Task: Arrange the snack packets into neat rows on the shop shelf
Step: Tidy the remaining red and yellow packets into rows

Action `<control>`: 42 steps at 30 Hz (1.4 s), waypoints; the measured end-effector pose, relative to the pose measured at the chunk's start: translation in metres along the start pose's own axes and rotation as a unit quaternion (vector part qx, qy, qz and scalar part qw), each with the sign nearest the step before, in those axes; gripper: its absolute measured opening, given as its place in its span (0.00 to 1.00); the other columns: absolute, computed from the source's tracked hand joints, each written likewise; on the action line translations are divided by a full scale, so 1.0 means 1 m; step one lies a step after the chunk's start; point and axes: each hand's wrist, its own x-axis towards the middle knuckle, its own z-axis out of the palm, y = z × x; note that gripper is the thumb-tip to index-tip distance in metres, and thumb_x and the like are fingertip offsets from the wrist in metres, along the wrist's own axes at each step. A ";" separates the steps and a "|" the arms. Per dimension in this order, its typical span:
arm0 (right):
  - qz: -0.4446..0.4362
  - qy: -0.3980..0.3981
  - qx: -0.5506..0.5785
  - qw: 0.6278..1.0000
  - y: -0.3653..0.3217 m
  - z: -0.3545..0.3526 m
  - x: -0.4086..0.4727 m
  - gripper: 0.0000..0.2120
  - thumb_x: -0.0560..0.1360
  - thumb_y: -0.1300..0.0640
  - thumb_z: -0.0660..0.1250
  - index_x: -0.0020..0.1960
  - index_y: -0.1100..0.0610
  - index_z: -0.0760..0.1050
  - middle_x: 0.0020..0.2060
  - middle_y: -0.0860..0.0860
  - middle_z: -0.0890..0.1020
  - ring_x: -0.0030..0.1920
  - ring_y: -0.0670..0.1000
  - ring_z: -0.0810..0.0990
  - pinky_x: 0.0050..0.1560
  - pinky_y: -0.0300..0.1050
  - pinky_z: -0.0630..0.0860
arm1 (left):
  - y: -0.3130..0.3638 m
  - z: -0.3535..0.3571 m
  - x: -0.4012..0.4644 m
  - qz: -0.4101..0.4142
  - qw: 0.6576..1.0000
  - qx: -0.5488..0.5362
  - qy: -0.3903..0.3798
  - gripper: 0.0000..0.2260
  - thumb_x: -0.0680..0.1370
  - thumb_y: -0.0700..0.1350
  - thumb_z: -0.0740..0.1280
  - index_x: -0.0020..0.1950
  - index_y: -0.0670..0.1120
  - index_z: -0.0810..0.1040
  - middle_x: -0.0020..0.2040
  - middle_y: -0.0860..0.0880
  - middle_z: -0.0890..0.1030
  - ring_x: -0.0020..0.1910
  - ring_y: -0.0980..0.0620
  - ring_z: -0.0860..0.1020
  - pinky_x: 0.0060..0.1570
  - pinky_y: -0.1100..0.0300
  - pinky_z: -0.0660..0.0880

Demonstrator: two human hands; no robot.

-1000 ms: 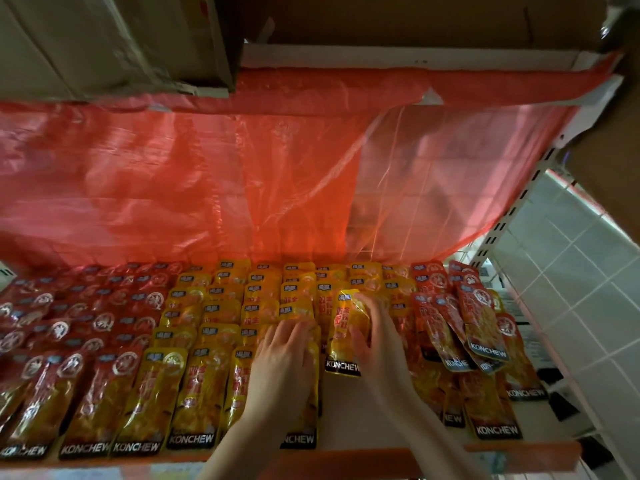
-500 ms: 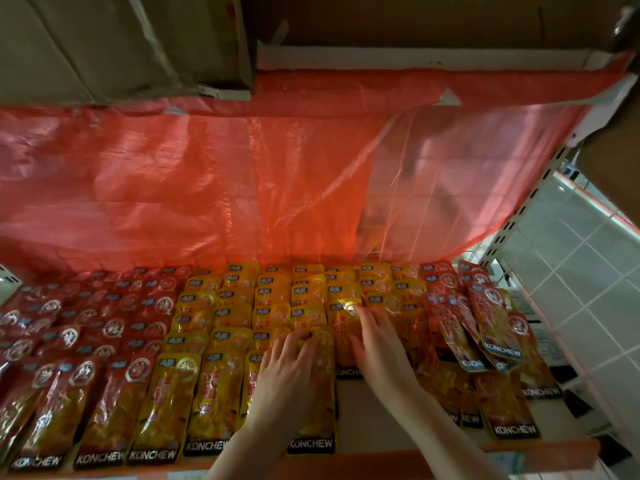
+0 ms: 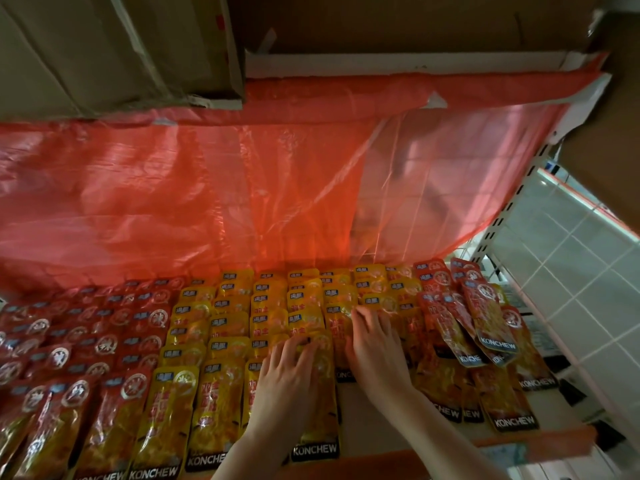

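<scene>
Rows of yellow snack packets (image 3: 228, 327) fill the middle of the shelf, with red packets (image 3: 86, 344) in rows on the left. My left hand (image 3: 287, 368) lies flat on a front yellow packet (image 3: 320, 410), fingers spread. My right hand (image 3: 374, 348) presses on a yellow packet (image 3: 337, 327) lying in the row just right of it, fingertips on its upper end. Loose red packets (image 3: 485, 327) lie askew on the right.
A red plastic sheet (image 3: 207, 195) hangs behind the packets. Cardboard boxes (image 3: 121, 50) sit overhead. The shelf's orange front lip (image 3: 540, 439) runs along the bottom. A bare strip of shelf (image 3: 367, 417) shows between the hands. White floor tiles (image 3: 571, 258) lie to the right.
The yellow packet my right hand held up has been laid flat into the row and pushed back. Both hands have shifted slightly farther in.
</scene>
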 end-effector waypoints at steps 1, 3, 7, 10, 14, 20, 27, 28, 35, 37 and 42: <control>-0.011 -0.007 0.000 1.000 0.000 -0.001 0.000 0.25 0.73 0.59 0.70 0.68 0.61 0.69 0.65 0.54 0.72 0.64 0.56 0.71 0.61 0.50 0.72 | 0.000 -0.001 0.001 0.002 1.000 0.003 0.004 0.14 0.73 0.49 0.68 0.59 0.49 0.77 0.54 0.51 0.79 0.53 0.48 0.79 0.46 0.54 0.79; -0.031 -0.026 0.017 0.999 0.002 -0.004 -0.001 0.25 0.78 0.57 0.62 0.73 0.58 0.61 0.71 0.52 0.65 0.70 0.55 0.64 0.67 0.51 0.64 | 0.001 -0.004 0.002 -0.003 1.000 -0.005 0.002 0.14 0.75 0.50 0.60 0.58 0.49 0.77 0.53 0.52 0.79 0.52 0.49 0.79 0.46 0.54 0.78; -0.047 -0.051 0.041 0.997 0.003 -0.010 -0.007 0.25 0.80 0.56 0.58 0.75 0.56 0.55 0.75 0.53 0.56 0.74 0.56 0.56 0.71 0.51 0.56 | 0.005 -0.006 0.004 -0.019 0.999 -0.038 0.000 0.16 0.71 0.43 0.73 0.58 0.47 0.78 0.53 0.50 0.80 0.52 0.47 0.79 0.47 0.53 0.78; -0.060 0.006 0.085 0.995 0.006 -0.012 -0.013 0.21 0.79 0.56 0.60 0.72 0.57 0.65 0.70 0.54 0.66 0.71 0.56 0.63 0.69 0.53 0.62 | 0.011 -0.011 0.008 -0.027 0.999 -0.043 -0.006 0.20 0.67 0.40 0.76 0.57 0.46 0.78 0.52 0.49 0.80 0.51 0.46 0.80 0.47 0.51 0.78; -0.071 0.066 0.123 0.988 0.016 -0.023 -0.024 0.19 0.75 0.61 0.67 0.65 0.58 0.73 0.62 0.52 0.75 0.63 0.54 0.72 0.62 0.51 0.73 | 0.024 -0.013 0.011 -0.007 0.999 -0.049 0.019 0.19 0.66 0.37 0.75 0.55 0.46 0.78 0.51 0.49 0.80 0.48 0.46 0.79 0.45 0.50 0.77; -0.045 0.141 0.103 0.984 0.049 -0.043 -0.040 0.15 0.70 0.64 0.70 0.57 0.57 0.77 0.54 0.50 0.77 0.56 0.52 0.75 0.56 0.49 0.75 | 0.056 -0.011 0.017 0.033 0.996 -0.082 0.029 0.16 0.67 0.38 0.73 0.53 0.48 0.78 0.49 0.51 0.80 0.46 0.49 0.79 0.43 0.55 0.77; 0.080 0.169 0.040 0.982 0.093 -0.045 -0.053 0.21 0.70 0.56 0.72 0.61 0.57 0.74 0.61 0.54 0.74 0.62 0.57 0.71 0.58 0.57 0.72 | 0.097 0.002 0.022 0.077 0.990 -0.108 -0.038 0.21 0.63 0.41 0.76 0.53 0.49 0.76 0.50 0.52 0.80 0.49 0.52 0.79 0.46 0.58 0.78; 0.098 0.156 0.033 0.982 0.097 -0.043 -0.055 0.25 0.70 0.52 0.71 0.64 0.57 0.71 0.63 0.55 0.72 0.64 0.57 0.70 0.59 0.57 0.71 | 0.102 0.004 0.023 0.082 0.989 -0.113 -0.039 0.19 0.65 0.43 0.75 0.53 0.50 0.76 0.50 0.53 0.80 0.49 0.53 0.80 0.46 0.59 0.78; 0.133 0.123 0.045 0.982 0.106 -0.034 -0.062 0.33 0.75 0.34 0.50 0.72 0.55 0.62 0.68 0.53 0.69 0.67 0.56 0.68 0.62 0.58 0.71 | 0.131 0.013 0.033 0.006 0.976 -0.185 -0.114 0.16 0.80 0.46 0.59 0.68 0.50 0.68 0.64 0.55 0.71 0.65 0.55 0.68 0.64 0.61 0.67; 0.133 0.119 0.045 0.983 0.107 -0.034 -0.063 0.33 0.75 0.34 0.51 0.72 0.54 0.62 0.68 0.52 0.69 0.67 0.56 0.69 0.61 0.57 0.70 | 0.135 0.016 0.036 -0.020 0.970 -0.215 -0.111 0.17 0.81 0.46 0.57 0.70 0.49 0.65 0.66 0.55 0.70 0.67 0.56 0.65 0.66 0.63 0.63; 0.116 0.102 0.038 0.987 0.107 -0.035 -0.065 0.30 0.76 0.36 0.51 0.70 0.53 0.65 0.65 0.50 0.73 0.64 0.55 0.71 0.59 0.55 0.71 | 0.146 0.022 0.043 -0.090 0.942 -0.299 -0.119 0.14 0.80 0.46 0.58 0.66 0.49 0.68 0.61 0.55 0.74 0.62 0.57 0.71 0.62 0.60 0.70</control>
